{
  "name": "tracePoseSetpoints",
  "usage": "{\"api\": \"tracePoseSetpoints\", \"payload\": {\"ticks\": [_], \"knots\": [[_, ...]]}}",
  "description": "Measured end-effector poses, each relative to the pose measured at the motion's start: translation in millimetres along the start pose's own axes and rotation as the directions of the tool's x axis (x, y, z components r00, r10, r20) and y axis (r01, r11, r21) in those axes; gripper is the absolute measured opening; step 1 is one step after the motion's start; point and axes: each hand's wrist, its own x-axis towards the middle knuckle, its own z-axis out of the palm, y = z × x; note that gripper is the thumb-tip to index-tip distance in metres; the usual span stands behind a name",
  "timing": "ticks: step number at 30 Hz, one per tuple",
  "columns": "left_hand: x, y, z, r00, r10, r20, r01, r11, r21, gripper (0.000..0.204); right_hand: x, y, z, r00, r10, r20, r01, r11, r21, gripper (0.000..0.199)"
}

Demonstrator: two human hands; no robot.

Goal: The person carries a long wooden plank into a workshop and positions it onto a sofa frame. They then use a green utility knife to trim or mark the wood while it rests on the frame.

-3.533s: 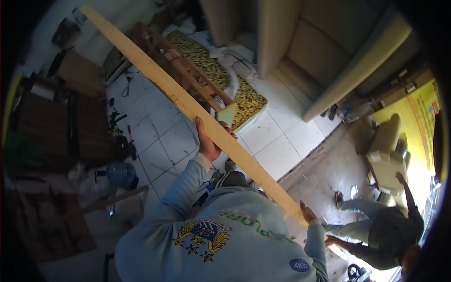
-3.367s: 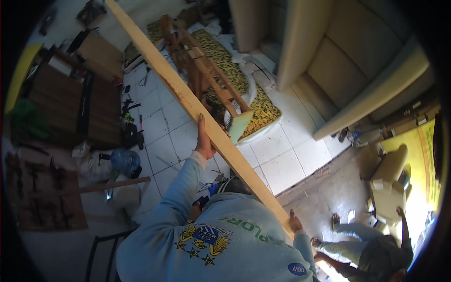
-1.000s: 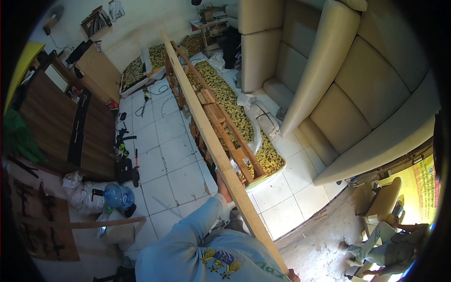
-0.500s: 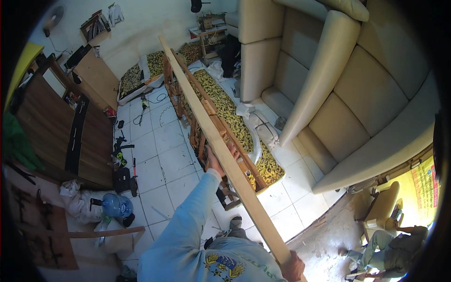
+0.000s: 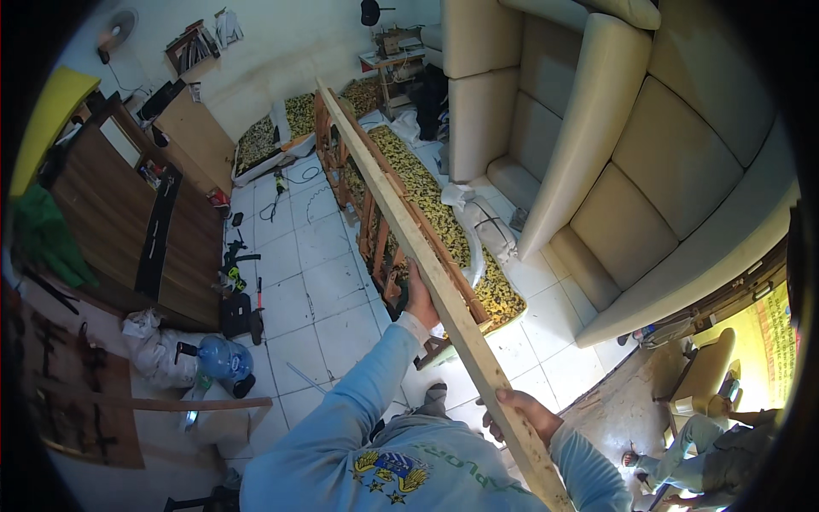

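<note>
A long pale wooden plank (image 5: 394,213) slants across the view, from near the back wall down past my right side. Partway along it, my left hand (image 5: 421,299) grips the left edge, its fingers partly hidden by the wood. Closer to my body, my right hand (image 5: 522,414) is wrapped round the same plank, thumb on top and fingertips showing on the far side. Below the plank lies a brown slatted wooden frame (image 5: 375,235), partly covered by it. Next to the frame stretches a yellow-and-black patterned cushion (image 5: 503,294) on the tiled floor.
Tall beige sofas (image 5: 589,145) stand on the right. A brown cabinet (image 5: 111,213), a blue water jug (image 5: 223,357) and scattered tools (image 5: 235,264) are on the left. Another person (image 5: 699,461) sits at the lower right. A sewing machine (image 5: 399,41) stands at the back.
My right hand has moved up and forward along the plank, away from its near end. The plank's near part now shows a narrower face, and the view has shifted slightly.
</note>
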Motion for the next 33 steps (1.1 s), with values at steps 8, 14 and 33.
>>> {"api": "tracePoseSetpoints", "payload": {"ticks": [8, 14, 33], "knots": [[-24, 18, 30, 0.923, 0.201, 0.329, -0.173, 0.978, -0.113, 0.055, 4, 0, 1, 0.913, -0.19, 0.361, 0.097, 0.96, 0.261, 0.073], [-6, 36, 21, 0.935, 0.21, 0.287, -0.178, 0.975, -0.136, 0.048, -39, -23, 42, 0.933, -0.291, 0.213, 0.325, 0.934, -0.149, 0.076], [-8, -43, -24, 0.976, 0.202, 0.077, -0.214, 0.948, 0.237, 0.038, -57, 53, 8, 0.695, -0.713, -0.091, 0.149, 0.266, -0.952, 0.088]]}}
